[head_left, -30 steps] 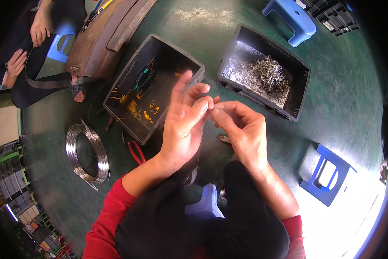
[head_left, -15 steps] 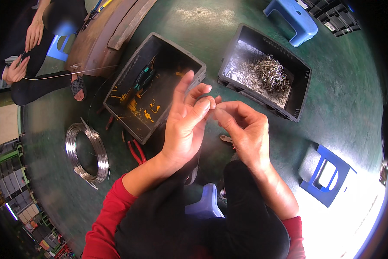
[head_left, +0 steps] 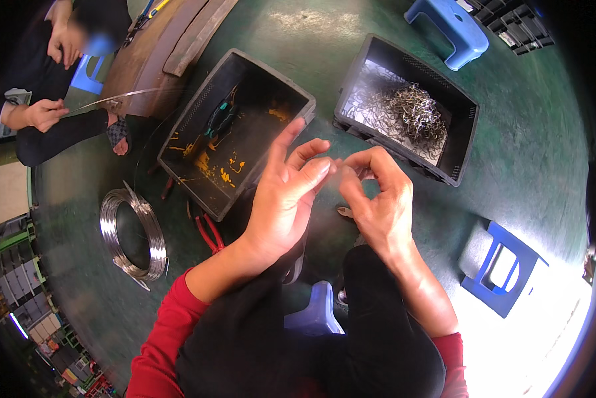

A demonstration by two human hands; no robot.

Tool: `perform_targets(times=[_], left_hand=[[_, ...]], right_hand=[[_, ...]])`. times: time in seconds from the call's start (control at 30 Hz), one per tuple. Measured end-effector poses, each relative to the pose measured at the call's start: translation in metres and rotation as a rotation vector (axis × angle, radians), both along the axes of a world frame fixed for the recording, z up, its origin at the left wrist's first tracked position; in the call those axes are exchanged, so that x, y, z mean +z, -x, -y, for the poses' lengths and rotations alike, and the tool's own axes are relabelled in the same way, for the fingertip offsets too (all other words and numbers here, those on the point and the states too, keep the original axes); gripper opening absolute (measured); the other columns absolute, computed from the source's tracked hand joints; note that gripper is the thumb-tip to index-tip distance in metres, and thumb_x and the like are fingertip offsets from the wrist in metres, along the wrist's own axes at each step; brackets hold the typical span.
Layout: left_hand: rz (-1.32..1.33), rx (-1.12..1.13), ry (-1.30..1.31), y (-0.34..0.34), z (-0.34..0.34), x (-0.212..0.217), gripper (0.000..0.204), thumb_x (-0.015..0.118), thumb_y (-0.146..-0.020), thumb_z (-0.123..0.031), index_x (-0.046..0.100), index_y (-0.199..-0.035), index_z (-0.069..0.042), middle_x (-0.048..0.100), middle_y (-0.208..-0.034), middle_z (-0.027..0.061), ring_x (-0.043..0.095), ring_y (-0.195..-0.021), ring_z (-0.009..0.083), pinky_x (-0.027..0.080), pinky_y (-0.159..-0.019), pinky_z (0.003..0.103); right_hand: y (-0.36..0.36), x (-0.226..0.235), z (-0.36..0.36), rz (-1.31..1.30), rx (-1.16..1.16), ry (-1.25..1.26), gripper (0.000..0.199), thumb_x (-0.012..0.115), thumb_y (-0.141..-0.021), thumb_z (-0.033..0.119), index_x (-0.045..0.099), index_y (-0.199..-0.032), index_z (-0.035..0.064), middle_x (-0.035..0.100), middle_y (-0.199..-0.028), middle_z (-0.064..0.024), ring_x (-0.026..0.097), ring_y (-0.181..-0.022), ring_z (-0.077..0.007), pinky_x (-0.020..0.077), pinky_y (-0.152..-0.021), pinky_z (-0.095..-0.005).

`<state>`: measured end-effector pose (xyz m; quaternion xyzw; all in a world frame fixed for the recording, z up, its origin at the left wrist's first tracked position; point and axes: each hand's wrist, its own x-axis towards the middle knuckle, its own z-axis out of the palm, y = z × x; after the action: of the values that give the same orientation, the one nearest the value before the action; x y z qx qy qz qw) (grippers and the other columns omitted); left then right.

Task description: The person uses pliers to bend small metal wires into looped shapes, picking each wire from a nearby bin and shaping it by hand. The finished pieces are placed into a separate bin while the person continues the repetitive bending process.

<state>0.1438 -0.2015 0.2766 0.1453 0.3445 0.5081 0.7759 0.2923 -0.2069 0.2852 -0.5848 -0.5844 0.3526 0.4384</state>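
Note:
My left hand [head_left: 286, 199] is raised in the middle, its thumb and index finger pinched together and other fingers lifted. Facing it, my right hand [head_left: 384, 202] also closes thumb and index finger, and the fingertips of both hands nearly meet. Whatever they pinch is too small or blurred to make out. Beyond my left hand stands a black plastic crate [head_left: 271, 71] with teal-handled pliers [head_left: 222, 121] and yellow stains inside. Past my right hand, a second black crate [head_left: 467, 152] holds a tangled heap of small bent wire pieces [head_left: 417, 116].
A coil of silvery wire [head_left: 156, 247] lies on the green floor at left, near red-handled pliers [head_left: 210, 233]. Blue plastic stools stand at right [head_left: 487, 298] and far right [head_left: 467, 36]. At upper left, another person [head_left: 46, 114] holds a long wire beside a wooden bench [head_left: 135, 73].
My right hand's fingers have drawn slightly up and apart from the left fingertips. The other person's hands have moved apart, one nearer the wire's end. The crates stay put.

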Motion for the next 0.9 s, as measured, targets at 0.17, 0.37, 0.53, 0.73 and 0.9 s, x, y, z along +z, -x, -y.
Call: perform_targets(times=[0.17,0.37,0.53,0.73,0.9], left_hand=[[0.005,-0.015,0.069,0.003,-0.006,-0.004,0.060,0.058,-0.093,-0.005,0.029,-0.145,-0.016,0.050,-0.119,0.0055,0.058,-0.108,0.0197,0.051,-0.078,0.034],[0.038,0.022,0.069,0.004,-0.005,-0.005,0.065,0.060,-0.090,0.000,0.025,-0.145,-0.009,0.047,-0.123,0.0105,0.057,-0.104,0.0200,0.042,-0.105,0.038],[0.007,0.032,0.029,0.002,-0.004,-0.004,0.066,0.061,-0.090,0.000,0.025,-0.145,-0.010,0.048,-0.123,0.0097,0.057,-0.104,0.0197,0.042,-0.104,0.037],[-0.023,0.038,-0.018,-0.001,-0.003,-0.005,0.068,0.061,-0.090,0.000,0.025,-0.146,-0.011,0.048,-0.122,0.0091,0.057,-0.103,0.0176,0.042,-0.105,0.037],[-0.114,0.054,-0.107,-0.007,-0.002,-0.007,0.068,0.060,-0.090,0.002,0.025,-0.147,-0.011,0.048,-0.122,0.0109,0.057,-0.104,0.0176,0.043,-0.101,0.035]], right_hand=[[0.000,-0.001,0.002,-0.037,0.015,0.038,0.006,0.065,-0.081,0.001,0.065,-0.086,-0.0013,0.067,-0.084,-0.0123,0.065,-0.072,-0.0214,0.0510,-0.068,-0.0325],[0.003,-0.004,0.003,-0.079,0.064,0.019,0.009,0.069,-0.083,0.004,0.067,-0.090,-0.0006,0.067,-0.083,-0.0123,0.065,-0.072,-0.0216,0.0505,-0.068,-0.0321],[0.004,-0.003,0.003,-0.080,0.061,0.020,0.009,0.069,-0.084,0.005,0.068,-0.090,-0.0006,0.066,-0.082,-0.0121,0.064,-0.072,-0.0215,0.0497,-0.067,-0.0319],[0.001,-0.002,0.004,-0.076,0.055,0.040,0.009,0.070,-0.084,0.006,0.068,-0.090,-0.0006,0.066,-0.081,-0.0121,0.064,-0.071,-0.0216,0.0493,-0.066,-0.0319],[-0.001,-0.001,0.003,-0.053,0.049,0.052,0.007,0.068,-0.082,0.005,0.066,-0.086,-0.0008,0.065,-0.079,-0.0124,0.064,-0.070,-0.0225,0.0497,-0.066,-0.0328]])
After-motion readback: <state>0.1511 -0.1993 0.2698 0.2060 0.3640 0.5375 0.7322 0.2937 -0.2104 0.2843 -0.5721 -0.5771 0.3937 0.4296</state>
